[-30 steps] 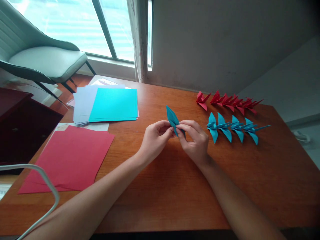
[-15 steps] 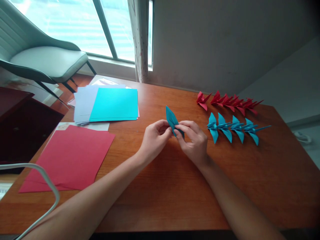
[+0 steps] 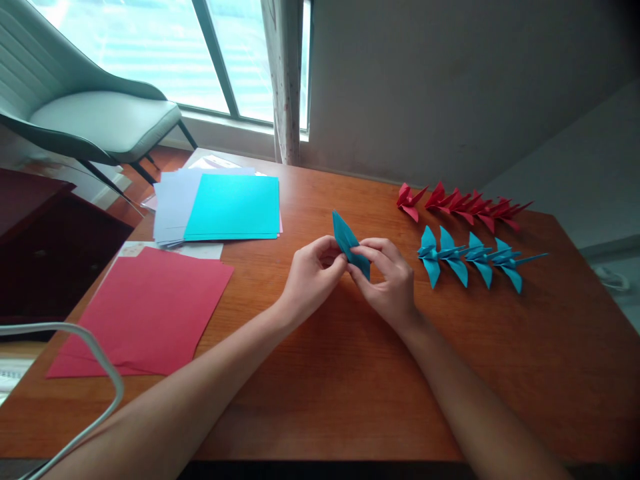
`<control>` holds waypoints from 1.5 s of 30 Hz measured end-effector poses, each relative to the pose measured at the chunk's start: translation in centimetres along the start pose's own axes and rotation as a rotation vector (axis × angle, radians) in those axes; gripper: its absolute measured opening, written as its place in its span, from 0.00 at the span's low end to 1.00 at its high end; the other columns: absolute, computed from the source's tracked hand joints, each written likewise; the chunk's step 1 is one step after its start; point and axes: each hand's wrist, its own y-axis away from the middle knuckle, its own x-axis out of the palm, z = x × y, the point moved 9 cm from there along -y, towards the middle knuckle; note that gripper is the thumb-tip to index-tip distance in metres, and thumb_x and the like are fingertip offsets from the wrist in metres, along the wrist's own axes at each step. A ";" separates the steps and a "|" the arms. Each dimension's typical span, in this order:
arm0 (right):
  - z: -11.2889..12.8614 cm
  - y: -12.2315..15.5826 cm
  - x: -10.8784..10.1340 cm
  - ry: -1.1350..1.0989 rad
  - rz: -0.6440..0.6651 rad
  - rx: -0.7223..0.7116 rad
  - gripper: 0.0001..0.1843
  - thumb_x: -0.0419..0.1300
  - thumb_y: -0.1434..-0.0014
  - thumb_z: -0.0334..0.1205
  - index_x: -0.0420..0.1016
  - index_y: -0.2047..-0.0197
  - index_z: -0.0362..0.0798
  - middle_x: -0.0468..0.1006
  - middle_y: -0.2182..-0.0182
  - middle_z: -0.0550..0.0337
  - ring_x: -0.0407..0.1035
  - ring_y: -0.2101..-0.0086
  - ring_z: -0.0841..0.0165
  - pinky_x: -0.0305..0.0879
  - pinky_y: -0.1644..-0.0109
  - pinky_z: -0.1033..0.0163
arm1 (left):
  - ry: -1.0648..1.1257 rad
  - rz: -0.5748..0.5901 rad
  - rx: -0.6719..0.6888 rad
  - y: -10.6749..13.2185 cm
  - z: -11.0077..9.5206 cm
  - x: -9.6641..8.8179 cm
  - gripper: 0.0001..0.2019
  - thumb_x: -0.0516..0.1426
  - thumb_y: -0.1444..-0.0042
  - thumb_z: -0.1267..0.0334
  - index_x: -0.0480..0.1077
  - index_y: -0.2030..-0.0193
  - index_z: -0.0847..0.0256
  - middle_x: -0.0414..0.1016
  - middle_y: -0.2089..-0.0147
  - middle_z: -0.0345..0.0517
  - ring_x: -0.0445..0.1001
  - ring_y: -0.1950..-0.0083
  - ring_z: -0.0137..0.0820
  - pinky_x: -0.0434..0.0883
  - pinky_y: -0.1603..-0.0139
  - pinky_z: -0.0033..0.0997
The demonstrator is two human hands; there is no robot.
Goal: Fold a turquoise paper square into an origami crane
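A half-folded blue paper piece (image 3: 349, 243) is pinched between both hands just above the wooden table (image 3: 320, 373). My left hand (image 3: 313, 273) grips its left side with thumb and fingers closed. My right hand (image 3: 390, 277) pinches its right side, thumb and forefinger pressed on the fold. One pointed tip sticks up and away from me; the lower part is hidden by my fingers. To the right lie a row of finished blue paper cranes (image 3: 470, 257) and, behind them, a row of red paper cranes (image 3: 463, 203).
A stack of sheets topped by a turquoise sheet (image 3: 233, 207) lies at the back left. Red sheets (image 3: 150, 310) lie at the near left. A grey chair (image 3: 95, 120) stands by the window. A white curved tube (image 3: 75, 333) crosses the lower left.
The hands and the blue piece have stayed nearly in place. My right fingers have shifted slightly along the fold, and the view has drifted a little.
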 end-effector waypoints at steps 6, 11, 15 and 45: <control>-0.2 0.0 -0.1 -0.020 -0.013 0.016 0.10 0.62 0.37 0.32 0.78 0.54 0.51 0.79 0.58 0.52 0.76 0.56 0.63 0.76 0.51 0.56 | 0.035 0.006 -0.011 -0.1 0.2 -0.1 0.06 0.59 0.47 0.67 0.75 0.63 0.64 0.82 0.62 0.47 0.80 0.60 0.35 0.75 0.57 0.31; -0.5 0.1 -0.4 -0.030 -0.047 0.051 0.09 0.60 0.37 0.30 0.78 0.55 0.50 0.81 0.59 0.53 0.77 0.58 0.63 0.77 0.54 0.57 | -0.035 0.007 0.051 0.0 -0.1 0.1 0.06 0.60 0.44 0.65 0.76 0.62 0.63 0.82 0.62 0.46 0.80 0.61 0.34 0.75 0.57 0.32; -0.7 0.0 -0.5 -0.032 -0.063 0.079 0.06 0.62 0.37 0.32 0.77 0.58 0.50 0.82 0.60 0.54 0.78 0.59 0.64 0.77 0.54 0.58 | -0.172 0.001 0.101 0.3 -0.7 0.0 0.06 0.57 0.43 0.67 0.75 0.61 0.61 0.81 0.62 0.45 0.79 0.63 0.32 0.74 0.60 0.29; -1.1 0.5 -1.4 -0.218 -0.129 0.152 0.05 0.64 0.41 0.33 0.76 0.61 0.52 0.81 0.62 0.56 0.77 0.63 0.63 0.77 0.60 0.55 | 0.274 0.102 -0.081 -0.1 -0.3 0.6 0.14 0.70 0.50 0.55 0.75 0.65 0.63 0.81 0.64 0.45 0.77 0.62 0.30 0.74 0.56 0.29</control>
